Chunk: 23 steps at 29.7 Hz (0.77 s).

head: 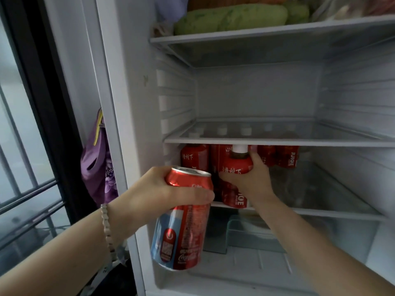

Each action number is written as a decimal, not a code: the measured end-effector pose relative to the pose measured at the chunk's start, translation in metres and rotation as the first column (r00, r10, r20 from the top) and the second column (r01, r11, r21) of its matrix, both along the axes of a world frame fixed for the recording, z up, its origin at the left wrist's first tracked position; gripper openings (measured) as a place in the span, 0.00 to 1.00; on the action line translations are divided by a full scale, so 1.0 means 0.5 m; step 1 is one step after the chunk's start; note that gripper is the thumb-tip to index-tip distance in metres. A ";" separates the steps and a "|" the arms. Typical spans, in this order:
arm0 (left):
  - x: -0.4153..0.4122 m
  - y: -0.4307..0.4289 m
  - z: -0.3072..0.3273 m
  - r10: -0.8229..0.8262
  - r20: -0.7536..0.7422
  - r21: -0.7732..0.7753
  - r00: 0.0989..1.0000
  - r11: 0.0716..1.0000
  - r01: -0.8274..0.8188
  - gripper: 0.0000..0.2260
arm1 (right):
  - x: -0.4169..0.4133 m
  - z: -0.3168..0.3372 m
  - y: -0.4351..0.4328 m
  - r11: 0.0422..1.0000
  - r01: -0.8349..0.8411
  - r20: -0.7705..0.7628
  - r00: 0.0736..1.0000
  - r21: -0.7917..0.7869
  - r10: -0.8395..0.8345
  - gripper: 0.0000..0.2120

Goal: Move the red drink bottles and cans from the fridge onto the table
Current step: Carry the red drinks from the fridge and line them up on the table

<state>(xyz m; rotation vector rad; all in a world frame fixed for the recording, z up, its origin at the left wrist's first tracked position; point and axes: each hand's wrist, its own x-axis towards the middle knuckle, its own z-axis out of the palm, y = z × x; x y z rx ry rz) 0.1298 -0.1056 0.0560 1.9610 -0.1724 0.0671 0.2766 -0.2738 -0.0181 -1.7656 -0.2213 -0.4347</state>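
Note:
My left hand [171,193] grips a red cola can [183,227] near its top, in front of the open fridge's left edge. Inside the fridge, my right hand [250,180] holds a red juice bottle [234,167] with a white cap at the front of the lower glass shelf [320,212]. Several more red juice bottles [277,157] stand in a row behind it, under the shelf above; their white caps show through the glass.
The middle glass shelf [277,139] sits low over the bottle caps. Green vegetables [230,18] lie on the top shelf. A clear drawer [245,233] sits below. A purple bag [98,163] hangs left of the fridge, beside a window with bars [27,189].

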 end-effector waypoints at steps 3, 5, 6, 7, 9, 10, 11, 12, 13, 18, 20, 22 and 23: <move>0.003 -0.008 0.006 -0.009 -0.009 0.040 1.000 0.999 0.009 0.25 | -0.017 0.003 -0.015 1.000 0.018 -0.027 0.999 0.005 -0.018 0.44; 0.006 -0.012 0.010 -0.015 -0.008 0.058 1.000 0.998 0.015 0.22 | -0.030 0.011 -0.015 0.999 0.039 -0.004 0.999 -0.007 -0.039 0.42; 0.007 -0.014 0.011 -0.021 -0.009 0.063 1.000 0.998 0.022 0.20 | -0.035 0.016 -0.014 0.999 0.048 -0.001 0.999 -0.011 -0.048 0.37; 0.008 -0.015 0.013 -0.031 -0.010 0.062 0.999 0.998 0.031 0.18 | -0.040 0.021 -0.012 0.999 0.052 0.004 0.999 0.005 -0.052 0.29; 0.010 -0.016 0.017 -0.049 -0.015 0.056 0.999 0.997 0.049 0.15 | -0.046 0.035 -0.008 0.996 0.075 0.030 0.997 0.040 -0.076 0.10; 0.012 -0.017 0.019 -0.055 -0.019 0.056 0.998 0.997 0.056 0.15 | -0.050 0.040 -0.007 0.995 0.088 0.055 0.994 0.040 -0.090 0.06; 0.013 -0.018 0.021 -0.062 -0.022 0.055 0.998 0.996 0.063 0.15 | -0.054 0.043 -0.009 0.995 0.092 0.082 0.992 0.025 -0.094 0.05; 0.013 -0.020 0.023 -0.068 -0.023 0.050 0.997 0.996 0.070 0.15 | -0.061 0.045 -0.010 0.995 0.095 0.110 0.990 -0.007 -0.094 0.04; 0.014 -0.020 0.025 -0.079 -0.024 0.047 0.997 0.996 0.080 0.15 | -0.070 0.047 -0.012 0.994 0.100 0.129 0.987 -0.046 -0.093 0.04; 0.012 -0.021 0.033 -0.123 -0.038 0.067 0.992 0.990 0.125 0.19 | -0.108 0.056 -0.034 0.944 0.159 0.254 0.963 -0.289 -0.085 0.08; 0.010 -0.024 0.035 -0.112 -0.042 0.057 0.993 0.992 0.115 0.18 | -0.117 0.068 -0.039 0.889 0.220 0.329 0.940 -0.402 -0.084 0.10; 0.002 -0.027 0.034 -0.086 -0.050 0.041 0.995 0.995 0.088 0.13 | -0.131 0.080 -0.042 0.832 0.241 0.358 0.932 -0.500 -0.055 0.12; -0.002 -0.028 0.032 -0.064 -0.056 0.035 0.996 0.997 0.066 0.11 | -0.141 0.088 -0.044 0.815 0.234 0.350 0.936 -0.530 -0.040 0.12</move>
